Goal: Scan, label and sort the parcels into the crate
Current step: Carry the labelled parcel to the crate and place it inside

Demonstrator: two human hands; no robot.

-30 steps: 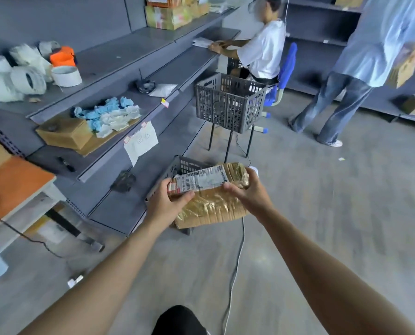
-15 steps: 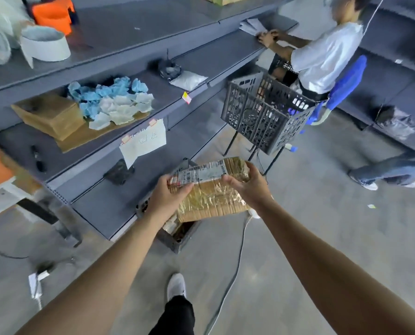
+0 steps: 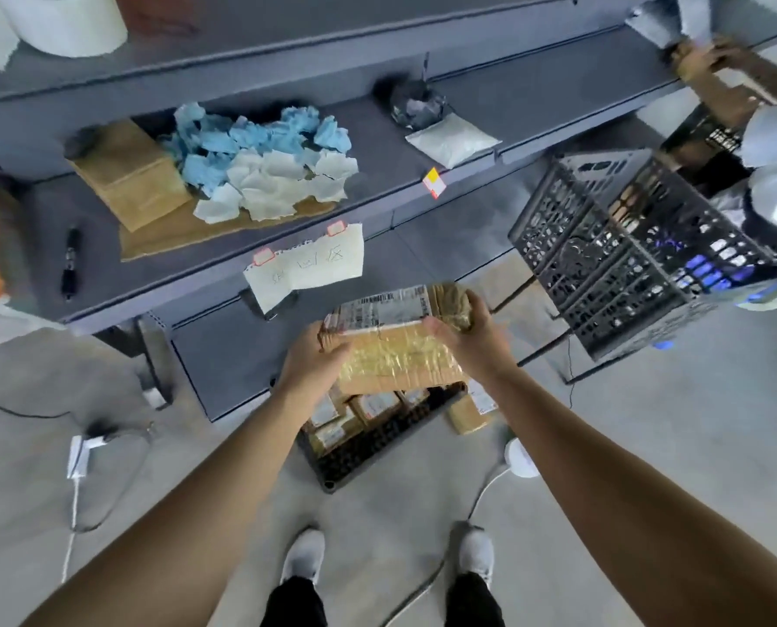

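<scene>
Above the black plastic floor crate point(image 3: 359, 454), a tape-wrapped brown cardboard parcel point(image 3: 395, 355) hangs. The left grip point(image 3: 310, 362) and right grip point(image 3: 470, 337) curl round its ends.

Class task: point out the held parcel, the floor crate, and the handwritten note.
held parcel point(image 3: 398, 357): head view, taped front face.
floor crate point(image 3: 366, 451): head view, near wall.
handwritten note point(image 3: 309, 269): head view, paper middle.

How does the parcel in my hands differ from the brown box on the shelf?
The parcel is gripped by the left hand and right hand over the crate; the box rests on the shelf. The parcel carries a printed label and glossy tape; the box shows neither. Both are brown cardboard.
</scene>
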